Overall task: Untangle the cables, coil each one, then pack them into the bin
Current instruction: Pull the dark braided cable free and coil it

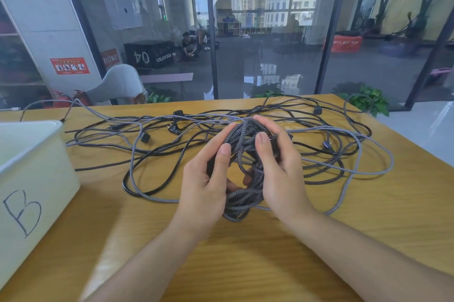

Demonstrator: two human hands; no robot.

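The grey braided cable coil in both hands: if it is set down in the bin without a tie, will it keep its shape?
Probably not fully. The grey braided cable coil looks soft and floppy: its loops sag unevenly between the left hand and the right hand, so they may spring loose. The braid looks textured, so it likely will not slip. The white plastic bin has walls that could contain it.

bin (32,178) cut off at left edge; fingertips behind coil (242,193) (hidden), distant plugs unclear
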